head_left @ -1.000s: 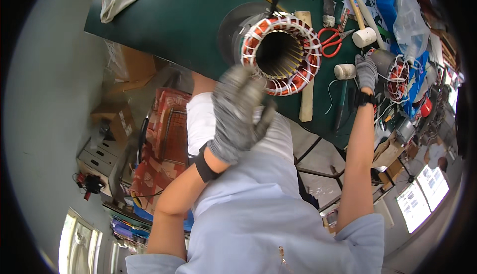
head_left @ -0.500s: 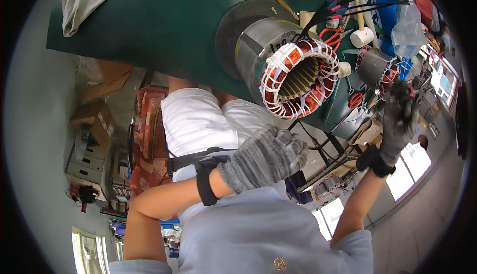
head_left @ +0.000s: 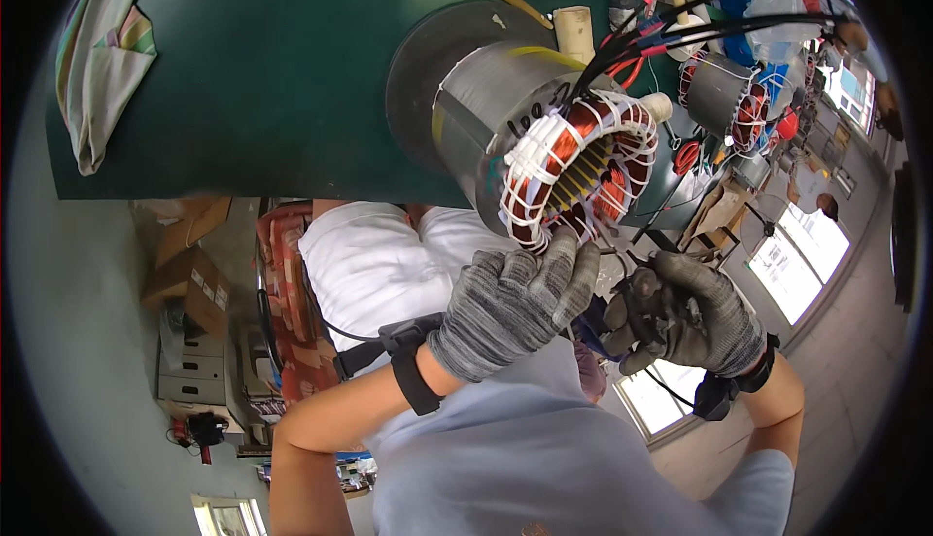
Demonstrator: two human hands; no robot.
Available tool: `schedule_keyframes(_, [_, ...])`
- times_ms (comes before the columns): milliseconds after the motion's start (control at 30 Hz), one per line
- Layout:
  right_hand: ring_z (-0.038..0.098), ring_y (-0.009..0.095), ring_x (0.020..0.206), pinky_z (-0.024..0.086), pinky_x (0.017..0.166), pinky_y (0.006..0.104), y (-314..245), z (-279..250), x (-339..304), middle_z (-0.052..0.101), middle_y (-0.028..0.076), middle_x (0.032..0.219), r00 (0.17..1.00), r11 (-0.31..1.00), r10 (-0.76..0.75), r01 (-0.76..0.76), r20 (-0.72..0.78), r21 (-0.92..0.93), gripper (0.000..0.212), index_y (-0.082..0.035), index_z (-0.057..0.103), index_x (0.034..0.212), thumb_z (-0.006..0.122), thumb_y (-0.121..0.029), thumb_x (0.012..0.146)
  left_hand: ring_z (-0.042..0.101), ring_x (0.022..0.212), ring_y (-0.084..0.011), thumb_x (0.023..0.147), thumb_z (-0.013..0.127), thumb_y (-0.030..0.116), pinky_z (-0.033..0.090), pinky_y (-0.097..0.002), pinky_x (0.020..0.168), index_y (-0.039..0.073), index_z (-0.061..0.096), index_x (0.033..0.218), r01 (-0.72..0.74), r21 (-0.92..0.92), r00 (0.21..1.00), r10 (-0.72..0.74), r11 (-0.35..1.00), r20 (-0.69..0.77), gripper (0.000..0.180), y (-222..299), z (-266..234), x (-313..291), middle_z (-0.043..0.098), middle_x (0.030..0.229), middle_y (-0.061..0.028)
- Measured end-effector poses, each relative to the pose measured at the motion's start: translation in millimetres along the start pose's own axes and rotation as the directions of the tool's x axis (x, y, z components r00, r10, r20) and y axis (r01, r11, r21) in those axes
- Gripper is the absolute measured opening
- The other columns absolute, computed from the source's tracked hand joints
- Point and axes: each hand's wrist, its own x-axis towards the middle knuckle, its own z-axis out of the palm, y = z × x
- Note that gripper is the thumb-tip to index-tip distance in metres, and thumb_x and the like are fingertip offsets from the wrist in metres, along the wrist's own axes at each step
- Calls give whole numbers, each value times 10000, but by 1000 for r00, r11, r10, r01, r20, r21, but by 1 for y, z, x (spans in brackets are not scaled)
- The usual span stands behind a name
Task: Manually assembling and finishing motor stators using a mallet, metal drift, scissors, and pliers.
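Observation:
A metal motor stator (head_left: 466,113) lies on its side on the green table, its open end turned toward me. White cord laces the copper winding (head_left: 533,162) at that end, and black leads (head_left: 671,35) run from its top to the right. My left hand (head_left: 520,308), in a grey knit glove, is closed, its fingertips against the winding's lower edge; its thumb and whatever it pinches are hidden. Just right of and below the winding, my gloved right hand (head_left: 695,317) is closed with curled fingers. A thin dark piece shows at its fingertips, too small to name.
A second, smaller stator (head_left: 721,94) stands at the right among red-handled scissors (head_left: 687,157) and other tools. A round dark plate (head_left: 413,89) is behind the large stator. A striped cloth (head_left: 107,79) lies at the table's left end; cardboard boxes (head_left: 194,288) sit below.
My right hand has come down and inward from the far right to beside the winding. My left hand has risen slightly to the winding's lower edge. The view has shifted a little.

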Motion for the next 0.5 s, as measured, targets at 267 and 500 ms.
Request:
schedule_keyframes(267, [605, 404, 849, 535, 694, 511, -7, 14, 14, 563, 277, 975, 976, 971, 150, -115, -160, 209, 373, -47, 558, 904, 363, -365, 917, 569, 741, -184, 690, 574, 142, 449, -298, 496, 121, 588, 1079, 136, -116, 990, -130, 984, 58, 390, -2, 6, -1, 553, 997, -56])
schedule_keyframes(500, [605, 326, 853, 513, 730, 456, -8, 13, 12, 572, 184, 961, 983, 929, 178, -150, -54, 337, 352, -30, 541, 957, 367, -334, 927, 540, 834, -196, 724, 547, 134, 450, -280, 496, 145, 583, 1115, 142, -17, 984, -139, 990, 108, 393, 2, 3, 0, 529, 1018, -44])
